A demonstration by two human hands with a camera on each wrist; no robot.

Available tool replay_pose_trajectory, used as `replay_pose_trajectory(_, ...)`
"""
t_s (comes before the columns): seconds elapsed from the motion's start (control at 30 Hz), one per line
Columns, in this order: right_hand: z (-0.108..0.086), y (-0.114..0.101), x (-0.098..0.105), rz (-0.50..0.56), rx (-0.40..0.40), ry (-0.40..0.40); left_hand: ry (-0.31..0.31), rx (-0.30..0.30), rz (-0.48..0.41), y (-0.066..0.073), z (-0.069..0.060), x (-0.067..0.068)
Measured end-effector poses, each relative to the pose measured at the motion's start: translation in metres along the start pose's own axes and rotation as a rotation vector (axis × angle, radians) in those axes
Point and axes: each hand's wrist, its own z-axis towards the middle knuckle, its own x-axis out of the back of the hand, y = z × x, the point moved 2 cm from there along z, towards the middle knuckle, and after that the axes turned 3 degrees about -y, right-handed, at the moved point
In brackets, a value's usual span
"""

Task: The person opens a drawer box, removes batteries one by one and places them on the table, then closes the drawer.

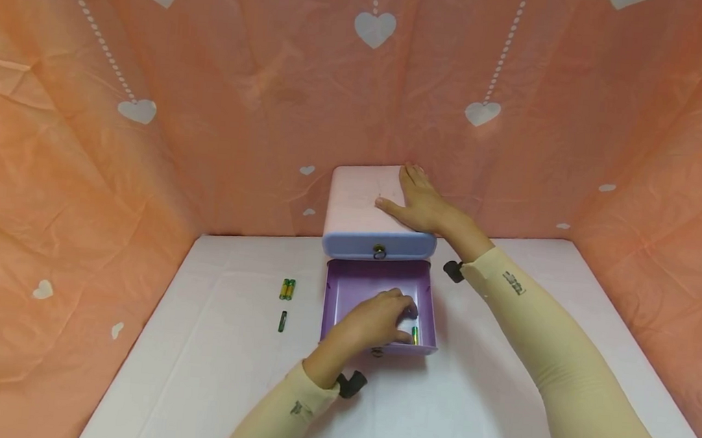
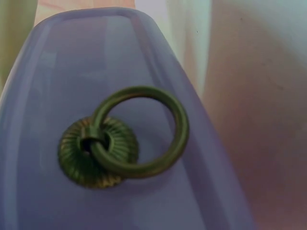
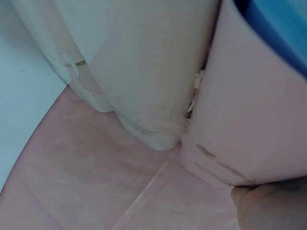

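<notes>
close by left hand (image 1: 375, 318), a battery (image 1: 415, 335)

"What's that round the white tabletop (image 1: 209, 373)?"

"Creased orange sheeting (image 1: 262, 95), on the left, right and far sides, printed with pale hearts (image 1: 375, 30)."

"All alike?"

"No, some hang from dotted lines (image 1: 88, 18); smaller ones float alone lower down."

Drawer (image 1: 345, 291) lies at six o'clock from cabinet (image 1: 361, 206), containing left hand (image 1: 374, 318) and, toward four o'clock, one battery (image 1: 415, 335). Outside, at nine o'clock, lies a battery pair (image 1: 284, 289); at its six o'clock, a single battery (image 1: 282, 321). Right hand (image 1: 421, 207): cabinet top, three o'clock.
</notes>
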Motion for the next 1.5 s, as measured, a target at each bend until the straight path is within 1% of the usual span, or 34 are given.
replay_pose_trajectory(0.27, -0.001, -0.001, 0.0, 0.004, -0.006, -0.003, -0.023, 0.034, 0.038, 0.006, 0.003, 0.0)
replay_pose_trajectory(0.5, 0.0, -0.001, 0.0, -0.001, -0.002, -0.007, -0.04, 0.065, 0.092, 0.007, 0.007, -0.003)
replay_pose_trajectory(0.73, 0.0, -0.001, -0.001, -0.003, 0.003, -0.006, -0.038, 0.096, 0.099, 0.009, 0.009, -0.005)
replay_pose_trajectory(1.0, 0.0, -0.002, -0.001, 0.006, 0.003, 0.001, -0.027, 0.103, 0.111, 0.01, 0.011, -0.006)
replay_pose_trajectory(1.3, -0.001, -0.001, -0.001, -0.005, 0.003, -0.005, -0.043, 0.101, 0.115, 0.011, 0.011, -0.006)
replay_pose_trajectory(1.5, -0.001, -0.001, 0.0, -0.003, -0.007, -0.007, -0.04, 0.1, 0.119, 0.011, 0.012, -0.006)
